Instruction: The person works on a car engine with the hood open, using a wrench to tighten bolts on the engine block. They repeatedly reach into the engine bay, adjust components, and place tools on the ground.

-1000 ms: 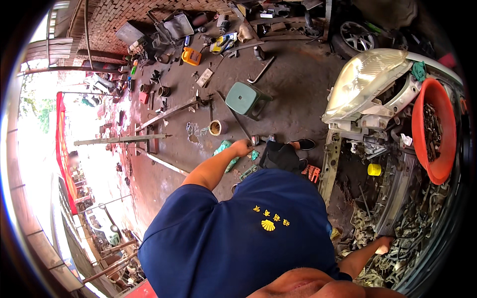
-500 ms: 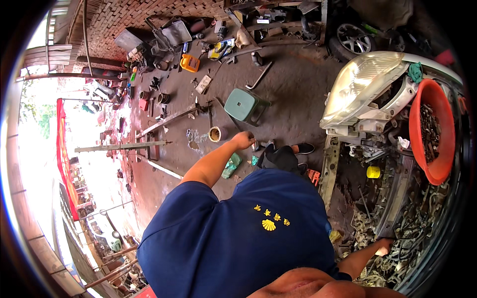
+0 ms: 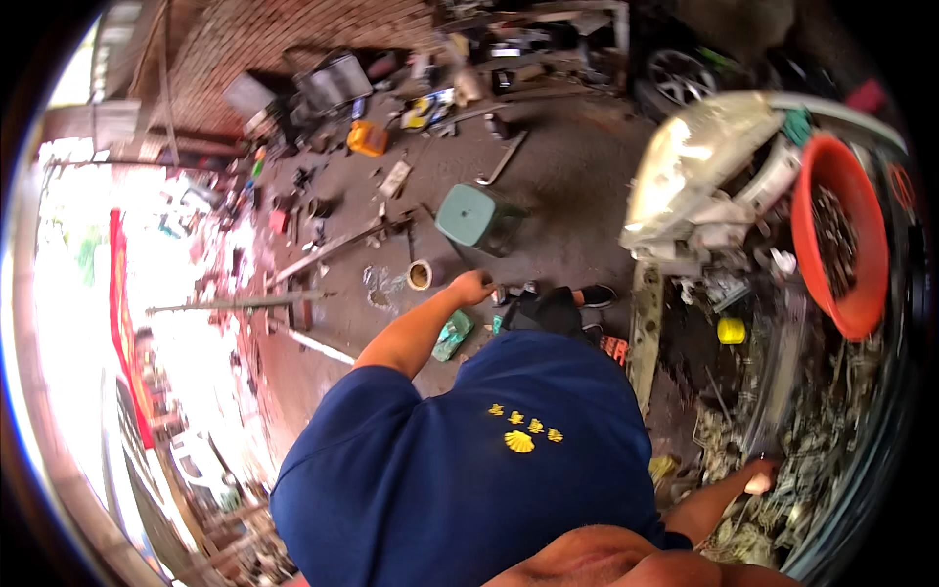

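My left hand (image 3: 473, 286) is held out in front of my dark blue shirt with its fingers curled in. Whatever those fingers may hold is too small to make out. Below it on the floor lies a crumpled green plastic bag (image 3: 452, 336). A pale round tub (image 3: 420, 275) stands just to its left. My right hand (image 3: 759, 475) reaches down to the lower right, at the metal and hoses of an open car engine bay (image 3: 736, 430). Its fingers are blurred and partly hidden.
An orange-red basin (image 3: 861, 311) of bolts sits on the car, behind a large headlight (image 3: 685, 166). A yellow cap (image 3: 731, 331) lies among the engine parts. On the floor stand a green stool (image 3: 466, 215), a yellow jug (image 3: 367, 138) and a bent metal bar (image 3: 504, 159).
The whole view has shifted slightly and blurred. My left hand stays curled in nearly the same place. My right hand remains at the engine bay, slightly higher in the picture.
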{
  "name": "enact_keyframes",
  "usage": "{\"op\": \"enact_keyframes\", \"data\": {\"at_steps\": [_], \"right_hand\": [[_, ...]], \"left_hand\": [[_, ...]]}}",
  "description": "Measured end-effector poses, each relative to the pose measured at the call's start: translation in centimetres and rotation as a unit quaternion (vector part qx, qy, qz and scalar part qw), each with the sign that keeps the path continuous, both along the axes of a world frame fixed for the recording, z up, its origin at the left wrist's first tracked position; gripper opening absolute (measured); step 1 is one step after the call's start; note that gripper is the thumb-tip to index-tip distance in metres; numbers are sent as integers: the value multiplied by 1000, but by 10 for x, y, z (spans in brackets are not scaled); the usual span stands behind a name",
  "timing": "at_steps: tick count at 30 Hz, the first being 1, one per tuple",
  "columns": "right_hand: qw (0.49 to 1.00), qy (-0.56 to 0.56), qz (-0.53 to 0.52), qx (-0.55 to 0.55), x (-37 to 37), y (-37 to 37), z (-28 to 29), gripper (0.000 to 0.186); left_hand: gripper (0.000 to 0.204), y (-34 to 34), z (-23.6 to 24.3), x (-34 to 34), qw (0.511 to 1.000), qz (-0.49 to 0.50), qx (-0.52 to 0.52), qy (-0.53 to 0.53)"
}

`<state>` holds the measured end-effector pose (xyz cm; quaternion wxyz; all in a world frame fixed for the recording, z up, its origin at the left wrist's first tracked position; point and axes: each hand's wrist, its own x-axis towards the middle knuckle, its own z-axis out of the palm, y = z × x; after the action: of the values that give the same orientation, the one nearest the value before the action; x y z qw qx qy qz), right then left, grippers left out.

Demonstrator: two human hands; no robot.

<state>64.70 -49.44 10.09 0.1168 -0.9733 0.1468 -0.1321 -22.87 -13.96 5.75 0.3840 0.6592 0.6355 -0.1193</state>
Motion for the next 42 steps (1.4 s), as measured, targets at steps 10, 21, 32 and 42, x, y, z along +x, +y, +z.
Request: {"op": "enact_keyframes", "data": {"at_steps": [10, 21, 32, 42], "right_hand": [[993, -57, 64, 85, -34, 85, 23, 45], [991, -30, -5, 129, -54, 58, 51, 38], [983, -98, 39, 147, -47, 62, 45, 26], [964, -141, 94, 206, -46, 52, 40, 26]], "left_hand": [[41, -16, -40, -16, 988, 26, -103, -111], [35, 74, 105, 284, 911, -308, -141, -236], [51, -22, 155, 673, 573, -588, 283, -495], [70, -33, 122, 764, 526, -639, 459, -323]]}}
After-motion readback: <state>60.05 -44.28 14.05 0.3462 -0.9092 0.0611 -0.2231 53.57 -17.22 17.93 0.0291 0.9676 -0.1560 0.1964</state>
